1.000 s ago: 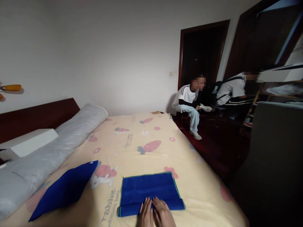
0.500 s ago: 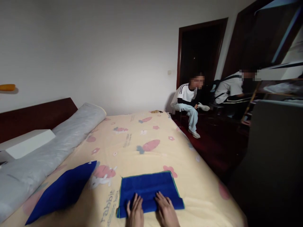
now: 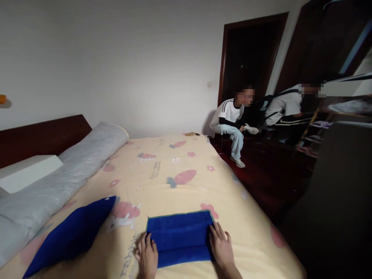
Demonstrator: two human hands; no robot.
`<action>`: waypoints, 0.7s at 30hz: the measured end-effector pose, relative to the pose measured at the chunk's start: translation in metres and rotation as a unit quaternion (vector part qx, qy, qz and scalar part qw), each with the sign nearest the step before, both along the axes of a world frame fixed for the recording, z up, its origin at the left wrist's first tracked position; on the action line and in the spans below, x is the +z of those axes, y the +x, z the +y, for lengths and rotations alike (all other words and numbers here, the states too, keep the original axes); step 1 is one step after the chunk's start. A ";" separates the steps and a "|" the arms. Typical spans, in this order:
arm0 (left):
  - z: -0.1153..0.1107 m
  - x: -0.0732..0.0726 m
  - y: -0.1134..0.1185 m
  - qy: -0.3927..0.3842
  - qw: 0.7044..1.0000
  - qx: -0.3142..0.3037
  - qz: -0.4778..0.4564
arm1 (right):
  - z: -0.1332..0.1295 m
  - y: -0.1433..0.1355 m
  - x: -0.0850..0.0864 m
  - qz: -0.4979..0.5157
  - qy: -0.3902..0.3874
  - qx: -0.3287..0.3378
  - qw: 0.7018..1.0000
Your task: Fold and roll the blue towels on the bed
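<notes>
A blue cloth (image 3: 180, 236) with a thin green edging lies on the bedspread in front of me, a fold running along its near side. At its left edge rests my left hand (image 3: 147, 255), fingers slightly bent and apart, the tips on the cloth. My right hand (image 3: 222, 246) lies over the right edge with its fingers stretched out and touching the fabric. Neither hand visibly pinches the cloth. To the left, a second blue cloth (image 3: 72, 232) lies spread at an angle, with a small white tag at its far corner.
The patterned bedspread (image 3: 162, 190) covers the bed. Along the left lie a grey rolled quilt (image 3: 87, 162) and a white box (image 3: 31, 170) by the dark headboard (image 3: 43, 133). Two people (image 3: 229, 116) sit beyond the bed's right side, near a dark doorway.
My hands have moved apart, from the near fold of the cloth out to its left and right edges. The fold now lies flatter. The view has shifted slightly.
</notes>
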State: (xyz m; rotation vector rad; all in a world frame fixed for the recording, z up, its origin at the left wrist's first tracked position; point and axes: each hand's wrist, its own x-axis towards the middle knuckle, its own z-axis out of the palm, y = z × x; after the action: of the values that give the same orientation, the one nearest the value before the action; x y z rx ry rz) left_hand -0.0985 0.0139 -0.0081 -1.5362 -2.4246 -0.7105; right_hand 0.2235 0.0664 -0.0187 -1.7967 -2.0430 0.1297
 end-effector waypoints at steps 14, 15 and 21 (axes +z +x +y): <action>0.040 0.009 0.001 -0.076 0.992 -0.095 -0.022 | 0.034 -0.016 0.007 0.005 -0.066 0.039 0.997; 0.038 0.010 -0.012 -0.043 0.998 -0.050 -0.011 | 0.035 -0.002 0.003 0.001 -0.044 0.002 0.999; -0.009 -0.012 -0.016 0.038 0.996 -0.081 0.004 | -0.013 0.005 -0.007 0.043 0.064 -0.003 0.997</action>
State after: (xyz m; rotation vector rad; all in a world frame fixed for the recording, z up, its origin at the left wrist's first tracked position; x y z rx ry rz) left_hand -0.1143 0.0047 -0.0198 -1.7143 -2.2589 -0.8153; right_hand 0.2285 0.0538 -0.0252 -1.6908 -1.9400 0.0707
